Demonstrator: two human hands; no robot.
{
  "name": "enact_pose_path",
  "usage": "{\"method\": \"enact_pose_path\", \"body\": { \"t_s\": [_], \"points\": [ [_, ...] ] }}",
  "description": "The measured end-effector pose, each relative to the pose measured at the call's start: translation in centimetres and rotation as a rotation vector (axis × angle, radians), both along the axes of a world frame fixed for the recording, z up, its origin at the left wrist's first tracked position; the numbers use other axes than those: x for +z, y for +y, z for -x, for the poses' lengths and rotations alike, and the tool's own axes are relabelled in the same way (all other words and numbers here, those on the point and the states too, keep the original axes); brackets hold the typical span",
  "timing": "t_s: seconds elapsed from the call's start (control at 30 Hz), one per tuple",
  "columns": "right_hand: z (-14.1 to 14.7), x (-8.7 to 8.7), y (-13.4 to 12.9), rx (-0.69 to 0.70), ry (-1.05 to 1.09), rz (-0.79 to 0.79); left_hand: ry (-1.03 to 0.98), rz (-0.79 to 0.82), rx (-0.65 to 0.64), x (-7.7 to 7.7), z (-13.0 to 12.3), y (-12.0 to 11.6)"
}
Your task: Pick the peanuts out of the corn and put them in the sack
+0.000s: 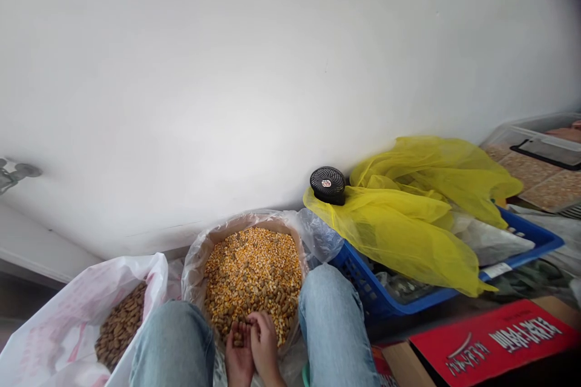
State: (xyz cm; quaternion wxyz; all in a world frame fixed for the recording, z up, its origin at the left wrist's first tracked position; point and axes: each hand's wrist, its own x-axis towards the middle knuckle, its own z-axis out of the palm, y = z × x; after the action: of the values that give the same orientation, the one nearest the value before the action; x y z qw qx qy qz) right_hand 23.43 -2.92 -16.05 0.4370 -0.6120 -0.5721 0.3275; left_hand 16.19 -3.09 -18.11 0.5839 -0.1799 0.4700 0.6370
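Between the knees stands a plastic-lined sack (195, 260) full of yellow corn kernels (254, 254), with brown nut-like pieces mixed in, mostly at its near side. My left hand (239, 351) is palm up over the near edge, its fingers curled around a few brown pieces (238, 336). Close beside it, touching or nearly so, my right hand (263, 338) has its thumb and fingers pinched together; what they hold, if anything, is too small to name. To the left, a white plastic bag (54, 326) holds many similar brown pieces (120, 326).
A blue basket (363, 281) with yellow netting (390, 217) and a small black fan (327, 184) stands right of the sack. A red printed box (494, 344) lies at lower right, a clear container (544, 175) behind. The white wall (227, 72) rises behind everything.
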Motion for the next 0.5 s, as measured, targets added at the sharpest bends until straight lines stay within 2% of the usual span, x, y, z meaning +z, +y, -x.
{"method": "enact_pose_path", "body": {
  "t_s": [0.1,0.23,0.33,0.5],
  "points": [
    [-0.5,-0.8,2.0,-0.096,-0.111,0.068,-0.164,-0.008,0.070,-0.4,0.0,-0.1],
    [-0.7,-2.8,3.2,0.042,-0.270,0.166,-0.160,-0.035,0.089,-1.1,0.0,-0.2],
    [-0.9,-4.2,2.7,0.099,-0.257,0.152,-0.167,-0.049,0.072,-1.2,0.0,-0.2],
    [-1.3,-4.9,1.6,0.027,-0.129,0.123,-0.148,-0.034,0.060,-0.7,-0.2,-0.2]
  ]
}}
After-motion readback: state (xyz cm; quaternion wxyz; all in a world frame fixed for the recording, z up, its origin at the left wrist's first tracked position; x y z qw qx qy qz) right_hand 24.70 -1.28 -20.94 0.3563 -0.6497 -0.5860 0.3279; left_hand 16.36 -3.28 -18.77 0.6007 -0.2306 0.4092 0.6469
